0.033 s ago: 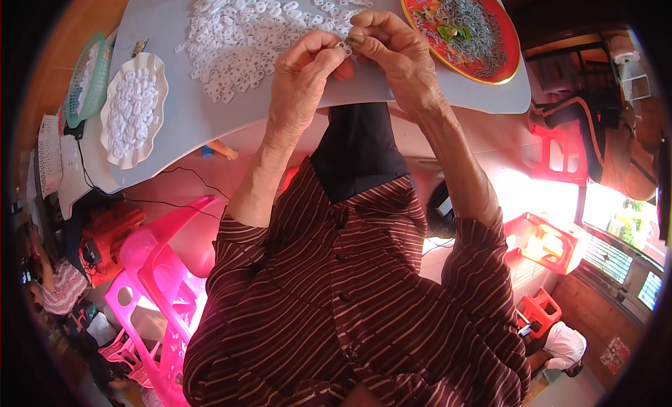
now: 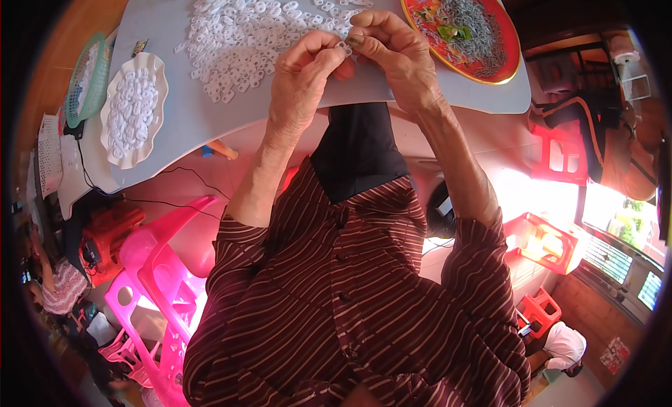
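My left hand [image 2: 302, 74] and my right hand [image 2: 407, 60] meet over the near edge of the grey table [image 2: 203, 123]. Between their pinched fingertips is a small white plastic piece [image 2: 345, 48], mostly covered by the fingers. Just beyond and left of my hands spreads a large heap of similar white plastic pieces [image 2: 238, 50], each with a hole. On the right, close to my right hand, a round red tray [image 2: 514, 46] with a yellow rim bears a pile of small grey metal-looking pieces [image 2: 483, 39]. Something green lies on that pile.
At the left stands a wavy-edged white dish [image 2: 152, 137] full of white pieces, beside a green basket [image 2: 73, 106]. A pink plastic chair [image 2: 157, 267] is at my left, red stools [image 2: 542, 242] at my right. Cables cross the floor. Other people are at both sides.
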Motion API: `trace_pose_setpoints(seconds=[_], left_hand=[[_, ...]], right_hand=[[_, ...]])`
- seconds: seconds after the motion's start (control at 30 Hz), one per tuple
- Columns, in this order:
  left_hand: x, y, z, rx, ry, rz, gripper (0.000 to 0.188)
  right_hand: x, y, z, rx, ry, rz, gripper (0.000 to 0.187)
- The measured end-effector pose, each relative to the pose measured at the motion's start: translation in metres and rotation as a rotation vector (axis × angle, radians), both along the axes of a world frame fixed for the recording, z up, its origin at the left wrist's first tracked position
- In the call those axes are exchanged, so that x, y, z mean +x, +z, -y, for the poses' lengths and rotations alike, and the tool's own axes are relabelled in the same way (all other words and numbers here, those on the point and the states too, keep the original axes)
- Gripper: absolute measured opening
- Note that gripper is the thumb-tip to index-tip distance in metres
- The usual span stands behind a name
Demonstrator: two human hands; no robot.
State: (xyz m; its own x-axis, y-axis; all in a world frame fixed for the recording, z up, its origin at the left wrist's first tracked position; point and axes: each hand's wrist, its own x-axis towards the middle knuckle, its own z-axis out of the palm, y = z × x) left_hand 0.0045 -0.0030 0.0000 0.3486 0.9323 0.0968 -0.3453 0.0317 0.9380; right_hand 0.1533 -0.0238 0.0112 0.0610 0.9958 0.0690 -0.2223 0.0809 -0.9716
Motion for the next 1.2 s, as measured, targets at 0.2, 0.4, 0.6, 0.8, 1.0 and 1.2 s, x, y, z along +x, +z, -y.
trace_pose_setpoints(seconds=[0.2, 0.4, 0.6, 0.8, 1.0, 1.2], left_hand=[[0.002, -0.005, 0.000, 0.027, 0.031, -0.028, 0.005], [0.006, -0.008, 0.005, 0.215, 0.103, -0.098, 0.006], [0.002, -0.009, 0.003, 0.192, 0.073, -0.102, 0.009], [-0.001, -0.010, 0.001, 0.210, 0.002, -0.198, 0.008], [0.004, -0.008, 0.004, 0.258, 0.072, -0.100, 0.007], [0.001, -0.007, 0.002, 0.237, 0.039, -0.148, 0.008]], right_hand=[[-0.001, -0.001, -0.001, -0.006, 0.018, -0.034, 0.020], [-0.002, 0.000, 0.002, 0.047, 0.015, -0.051, 0.017], [0.002, -0.001, 0.001, 0.076, 0.046, 0.081, 0.014], [0.002, -0.003, 0.001, 0.046, 0.056, 0.124, 0.017], [0.003, 0.002, 0.000, 0.001, 0.042, 0.174, 0.019], [0.002, 0.001, 0.000, -0.036, 0.026, 0.057, 0.019]])
